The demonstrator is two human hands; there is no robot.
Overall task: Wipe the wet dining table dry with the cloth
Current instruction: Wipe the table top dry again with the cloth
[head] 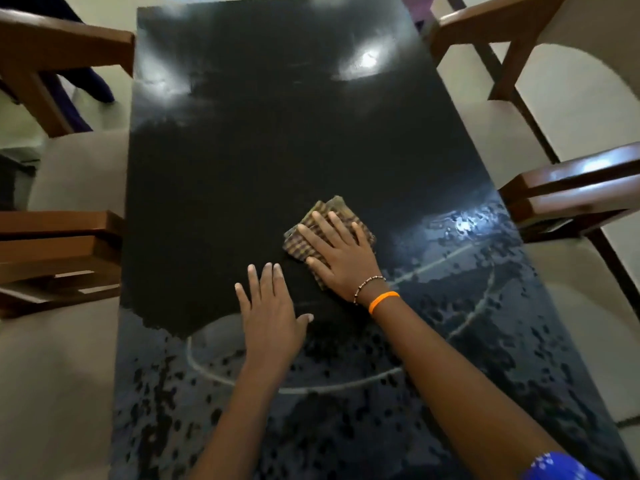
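Observation:
The dining table (263,140) has a glossy black top. Its near part and right side are speckled with water and streaks; the middle and far part look dark and even. A folded checked brown cloth (304,239) lies on the table near the middle. My right hand (341,258) presses flat on the cloth with fingers spread, covering most of it. My left hand (272,315) rests flat on the bare tabletop just left of and nearer than the cloth, fingers apart, holding nothing.
Brown wooden chairs stand around the table: two on the left (52,258) (59,53) and two on the right (575,192) (498,26). Pale floor (69,375) shows on both sides. Light reflections (363,62) glare on the far tabletop.

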